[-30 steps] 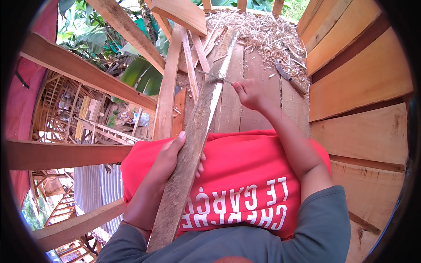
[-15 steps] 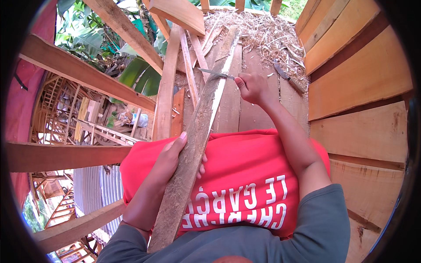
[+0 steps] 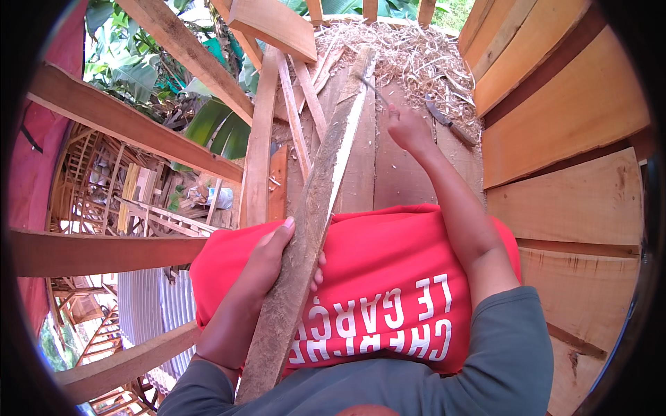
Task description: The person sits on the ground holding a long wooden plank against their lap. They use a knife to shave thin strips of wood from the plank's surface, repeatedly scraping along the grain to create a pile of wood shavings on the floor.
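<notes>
Seems busy paring the pale edge of a rough plank [image 3: 298,249], laid diagonally over the red-clothed lap [image 3: 388,243]. Clasps it in the grip of the left hand [image 3: 274,246]; holds a thin-bladed knife [image 3: 374,91] in the closed grip of the right hand [image 3: 409,130], with the tip over the far part; cannot tell whether touching. Probably calls next for a firm left hold and a shallow, controlled blade angle.
</notes>
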The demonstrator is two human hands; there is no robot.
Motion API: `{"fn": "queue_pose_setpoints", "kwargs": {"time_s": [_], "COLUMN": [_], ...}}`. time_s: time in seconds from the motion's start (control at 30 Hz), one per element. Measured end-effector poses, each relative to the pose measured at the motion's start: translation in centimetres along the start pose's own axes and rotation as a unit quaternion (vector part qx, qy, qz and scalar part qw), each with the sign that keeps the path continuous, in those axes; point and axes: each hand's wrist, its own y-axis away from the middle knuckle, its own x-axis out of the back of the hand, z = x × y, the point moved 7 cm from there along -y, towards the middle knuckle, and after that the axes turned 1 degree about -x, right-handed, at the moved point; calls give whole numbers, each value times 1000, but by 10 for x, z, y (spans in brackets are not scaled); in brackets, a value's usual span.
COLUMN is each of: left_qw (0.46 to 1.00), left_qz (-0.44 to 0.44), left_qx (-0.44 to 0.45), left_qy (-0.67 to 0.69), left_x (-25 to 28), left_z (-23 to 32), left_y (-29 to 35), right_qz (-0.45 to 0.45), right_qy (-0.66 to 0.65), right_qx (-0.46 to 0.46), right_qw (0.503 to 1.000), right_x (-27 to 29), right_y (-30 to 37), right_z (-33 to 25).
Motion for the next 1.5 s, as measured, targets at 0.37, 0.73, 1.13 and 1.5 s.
{"fn": "queue_pose_setpoints", "kwargs": {"time_s": [0.37, 0.73, 1.13, 1.5], "left_qw": [996, 993, 997, 997], "left_qz": [4, 16, 39, 33], "left_qx": [-36, -79, -48, -48], "left_qy": [-82, -87, -49, -55], "left_x": [7, 14, 18, 19], "left_z": [3, 12, 10, 9], "left_y": [-2, -1, -6, -2], "right_qz": [-180, -192, -147, -173], "right_qy": [-39, 19, -15, -50], "right_qx": [194, 263, 272, 141], "right_qw": [964, 945, 951, 973], "right_x": [-8, -14, 3, -5], "right_y": [60, 87, 109, 71], "right_z": [-78, -103, -132, -99]}}
